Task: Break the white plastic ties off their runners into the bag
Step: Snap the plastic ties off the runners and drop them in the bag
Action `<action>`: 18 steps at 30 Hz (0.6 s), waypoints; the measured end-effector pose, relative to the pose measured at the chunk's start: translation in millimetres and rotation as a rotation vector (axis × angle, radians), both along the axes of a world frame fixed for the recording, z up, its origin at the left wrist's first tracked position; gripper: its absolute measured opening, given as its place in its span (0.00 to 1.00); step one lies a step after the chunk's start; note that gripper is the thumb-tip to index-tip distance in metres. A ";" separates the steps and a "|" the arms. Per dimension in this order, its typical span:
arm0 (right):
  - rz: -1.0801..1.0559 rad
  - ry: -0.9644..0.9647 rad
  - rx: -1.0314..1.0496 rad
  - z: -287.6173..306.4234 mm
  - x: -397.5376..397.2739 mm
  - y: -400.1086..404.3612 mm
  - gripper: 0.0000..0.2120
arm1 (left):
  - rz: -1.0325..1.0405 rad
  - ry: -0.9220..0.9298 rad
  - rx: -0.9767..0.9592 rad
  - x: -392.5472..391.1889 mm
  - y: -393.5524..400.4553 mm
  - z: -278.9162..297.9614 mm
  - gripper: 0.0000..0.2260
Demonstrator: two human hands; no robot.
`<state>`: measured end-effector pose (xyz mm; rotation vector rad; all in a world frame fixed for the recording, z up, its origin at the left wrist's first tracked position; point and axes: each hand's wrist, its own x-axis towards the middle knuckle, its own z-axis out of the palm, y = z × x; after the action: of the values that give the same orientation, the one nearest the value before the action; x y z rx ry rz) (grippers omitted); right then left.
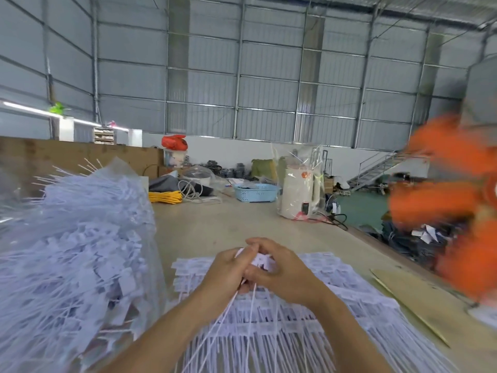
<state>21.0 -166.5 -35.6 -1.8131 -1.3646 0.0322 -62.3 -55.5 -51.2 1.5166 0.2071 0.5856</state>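
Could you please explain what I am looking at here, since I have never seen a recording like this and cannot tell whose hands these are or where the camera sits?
There is no machine here. The one picture comes from a wide-angle camera worn on a person's head, looking forward and down, so the two bare arms at the bottom are that person's own. The left hand and right hand meet in the middle and together pinch a small bunch of white plastic ties, whose thin tails hang down toward the camera. Under the hands, on the table, lie flat sheets of ties not yet broken off their runners. On the left stands a clear bag heaped with loose ties. Farther back on the table are a blue basket, yellow cords and a white jug wrapped in plastic. The orange blur on the right is too smeared to identify.
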 end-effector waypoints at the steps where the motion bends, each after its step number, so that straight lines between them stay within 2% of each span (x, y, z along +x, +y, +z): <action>1: 0.035 0.050 -0.030 1.4 2.7 -3.7 0.18 | 0.019 -0.007 0.005 -0.8 1.4 0.5 0.11; 4: 0.044 0.063 -0.103 3.6 7.4 -11.9 0.13 | 0.028 -0.027 0.043 -5.2 8.7 2.3 0.10; 9: 0.046 0.042 -0.126 -4.8 5.9 -5.1 0.11 | 0.084 0.052 0.258 -6.6 9.8 -2.8 0.13; 12: 0.034 0.023 -0.059 -6.7 4.3 -0.6 0.08 | 0.114 0.040 0.235 -6.8 8.6 -2.2 0.14; 18: -0.094 -0.164 0.005 -8.3 3.5 2.6 0.06 | 0.165 0.080 0.125 -8.1 5.4 3.2 0.14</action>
<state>24.5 -163.8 -43.9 -1.9077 -1.3884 -0.1726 -70.4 -50.1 -47.9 1.6553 0.3658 0.6802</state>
